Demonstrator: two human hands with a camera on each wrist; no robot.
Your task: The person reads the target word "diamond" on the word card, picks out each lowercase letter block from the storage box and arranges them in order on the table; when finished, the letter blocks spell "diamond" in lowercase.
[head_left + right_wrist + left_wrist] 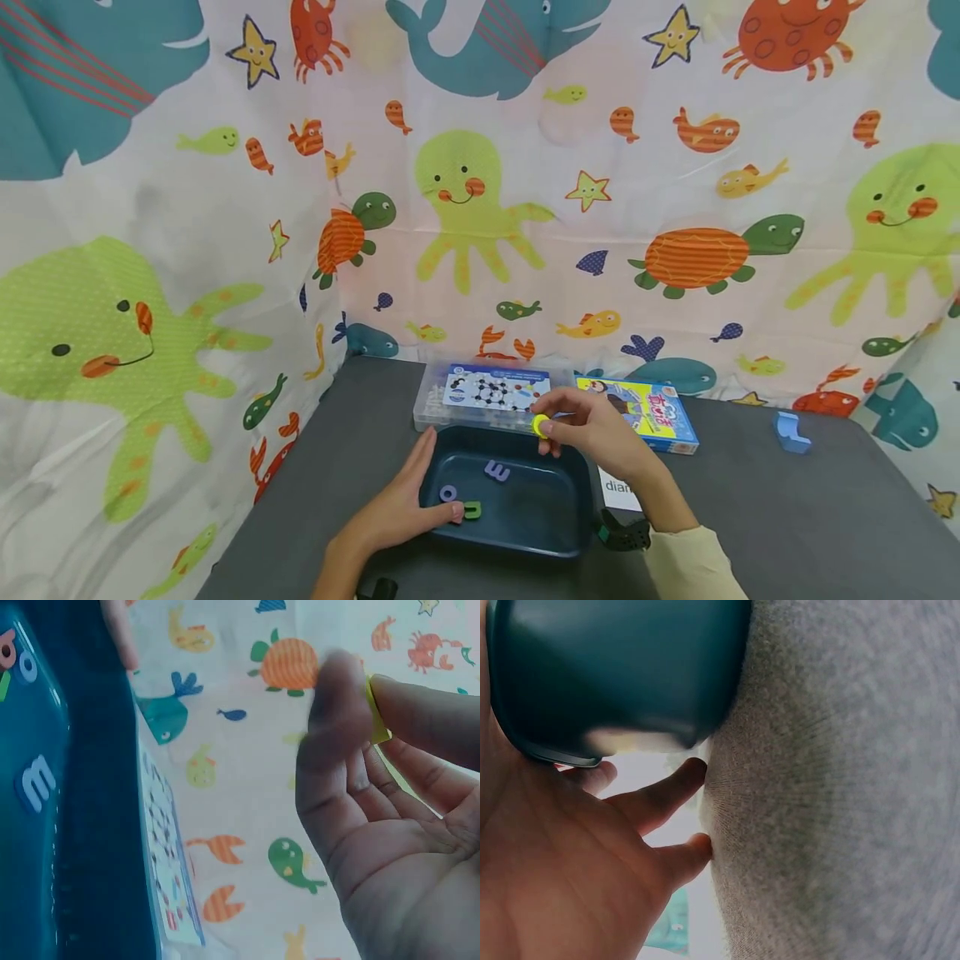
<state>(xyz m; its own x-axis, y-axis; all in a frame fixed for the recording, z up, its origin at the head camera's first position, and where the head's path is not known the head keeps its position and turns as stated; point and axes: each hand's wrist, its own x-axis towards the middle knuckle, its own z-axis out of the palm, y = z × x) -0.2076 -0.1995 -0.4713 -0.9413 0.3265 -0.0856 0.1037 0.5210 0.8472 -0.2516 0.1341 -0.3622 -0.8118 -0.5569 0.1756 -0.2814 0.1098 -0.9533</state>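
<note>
My right hand [596, 433] pinches a small yellow piece [539, 426] between thumb and fingers, over the back right of a dark teal tray [540, 521]. Which letter or shape the piece is, I cannot tell. My left hand [393, 512] grips the tray's left side, thumb over the rim and fingers along the outer wall. Inside the tray lie a lavender m [35, 784], a lavender o [447, 493] and a green u-shaped letter [472, 509] by the left thumb tip. An orange-pink letter [7, 649] shows beside the o in the right wrist view.
Behind the tray stands a clear plastic case [431, 400] with a molecule-picture label. A yellow and blue box [678, 425] lies right of it. A white card [619, 493] with printed letters sits under the right forearm. Far right is a blue block [792, 433].
</note>
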